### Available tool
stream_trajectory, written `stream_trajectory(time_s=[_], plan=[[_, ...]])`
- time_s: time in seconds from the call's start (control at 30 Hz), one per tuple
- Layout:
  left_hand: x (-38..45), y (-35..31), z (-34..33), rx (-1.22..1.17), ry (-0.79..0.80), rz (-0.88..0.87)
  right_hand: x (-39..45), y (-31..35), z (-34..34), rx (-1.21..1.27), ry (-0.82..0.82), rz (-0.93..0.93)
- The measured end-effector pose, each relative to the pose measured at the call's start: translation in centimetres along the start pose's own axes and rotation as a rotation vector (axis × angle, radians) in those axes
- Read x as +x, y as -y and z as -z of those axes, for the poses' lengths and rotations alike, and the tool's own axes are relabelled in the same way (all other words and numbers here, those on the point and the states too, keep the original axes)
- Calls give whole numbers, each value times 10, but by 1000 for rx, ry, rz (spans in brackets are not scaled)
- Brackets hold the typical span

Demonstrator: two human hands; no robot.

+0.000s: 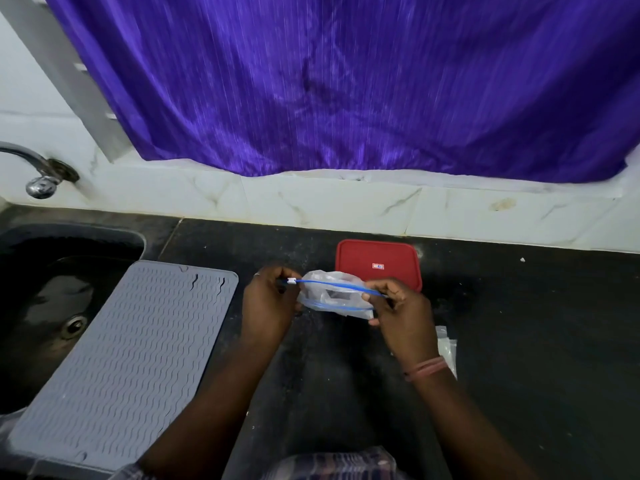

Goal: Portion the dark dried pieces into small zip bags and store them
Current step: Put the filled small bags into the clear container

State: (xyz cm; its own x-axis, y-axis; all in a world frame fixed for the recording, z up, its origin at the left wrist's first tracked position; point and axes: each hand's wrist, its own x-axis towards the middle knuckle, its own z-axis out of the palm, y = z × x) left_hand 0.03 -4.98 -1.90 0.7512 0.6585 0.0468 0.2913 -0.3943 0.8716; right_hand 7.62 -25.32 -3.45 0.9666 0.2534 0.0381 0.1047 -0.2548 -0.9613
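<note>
A small clear zip bag with a blue zip strip and a white slider hangs between my hands above the black counter. My left hand pinches the bag's left end at the white slider. The right end of the blue strip is pinched by my right hand. Behind the bag lies a red rectangular container lid, its box hidden beneath. Whether the bag holds dark pieces cannot be made out. More clear bags lie on the counter beside my right wrist.
A grey ribbed mat lies left of my hands, partly over the dark sink. A tap sticks out at far left. A purple curtain hangs over the white tiled wall. The black counter stretches right.
</note>
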Motion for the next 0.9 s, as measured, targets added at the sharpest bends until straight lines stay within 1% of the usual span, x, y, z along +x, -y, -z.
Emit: stream_trajectory(time_s=[0.03,0.07,0.13,0.17,0.2,0.23,0.27,0.33,0.4,0.47,0.53,0.57,0.63,0.67,0.7,0.77,0.8,0.83,0.87,0.9], plan=[[2,0,0,-112,-2,84,-2,0,-1,-28,23,59],[5,-1,0,-301,14,232,-4,-1,0,-63,58,130],[12,-5,1,-711,79,592,-6,-5,1,-86,148,241],[16,-2,2,-807,81,690,-6,-8,2,-83,196,270],[16,-2,3,-843,74,728,-6,-9,0,-76,230,277],[17,-2,4,-857,79,728,-7,-8,-3,-35,249,251],[15,-4,5,-878,92,708,-7,-7,-7,34,239,181],[10,-6,4,-933,153,655,-6,0,-14,258,143,-74],[6,-6,3,-965,268,567,-1,6,-15,479,53,-302],[3,-3,4,-852,382,422,2,12,-10,631,20,-418],[-2,7,4,-655,448,297,3,13,-7,689,-10,-465],[-4,15,2,-629,474,318,3,13,-7,714,-18,-482],[-13,28,-2,-693,547,478,4,13,-7,739,-11,-503],[-16,31,-4,-733,573,535,5,13,-6,726,4,-511],[-18,35,-8,-767,576,555,5,14,-7,681,29,-528],[-18,37,-14,-828,520,538,4,13,-6,476,88,-523],[-17,35,-15,-821,480,522,3,12,-5,309,104,-452],[-15,33,-15,-768,446,500,3,13,-4,134,109,-338],[-12,32,-15,-697,428,476,2,15,-3,-2,117,-224],[-10,31,-14,-627,422,441,2,16,-3,-79,137,-150]])
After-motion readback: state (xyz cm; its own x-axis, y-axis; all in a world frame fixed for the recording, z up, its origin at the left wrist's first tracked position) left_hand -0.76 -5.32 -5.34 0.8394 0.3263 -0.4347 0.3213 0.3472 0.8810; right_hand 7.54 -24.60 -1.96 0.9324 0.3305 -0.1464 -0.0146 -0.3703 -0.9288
